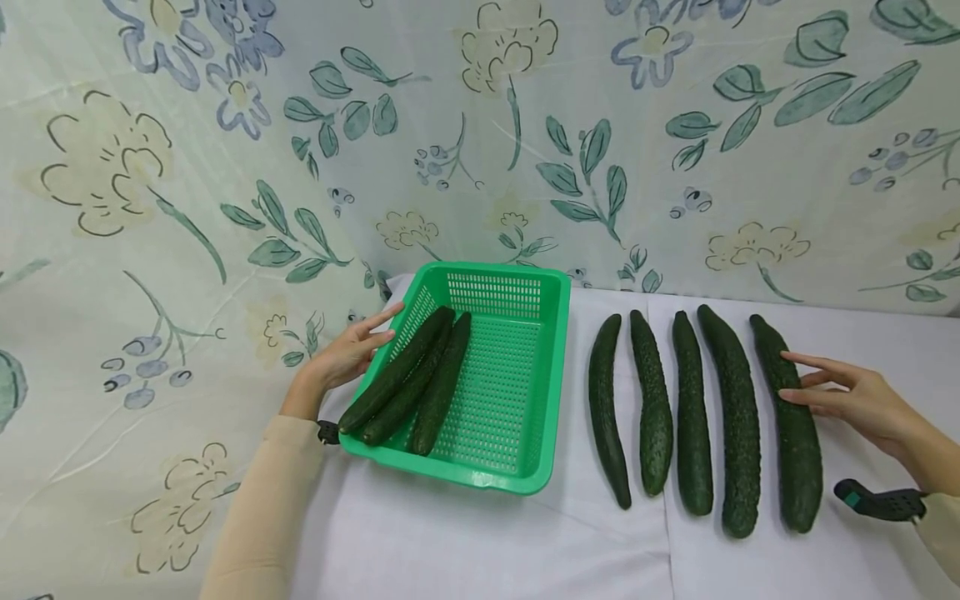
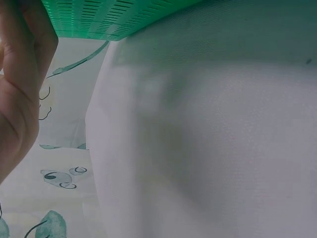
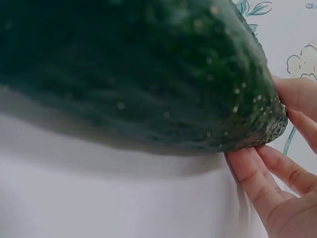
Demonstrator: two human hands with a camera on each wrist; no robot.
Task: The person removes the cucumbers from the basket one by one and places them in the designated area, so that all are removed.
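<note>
White and cloth-covered, the counter (image 1: 570, 550) lies nearest, between the person's beige sleeves (image 1: 258, 508). Five dark green cucumbers (image 1: 693, 425) lie on it in a row, right of the plastic basket (image 1: 498, 396). The right hand's grip (image 1: 862, 400) pinches the rightmost cucumber (image 1: 795, 437), thumb and fingers on opposite sides toward its far end. The left hand's grip (image 1: 348, 354) is relaxed, its fingers fairly straight against the left side of the green basket. Three more cucumbers (image 1: 443, 383) lie side by side in the basket's left half. Behind hangs a floral cloth (image 1: 517, 142).
</note>
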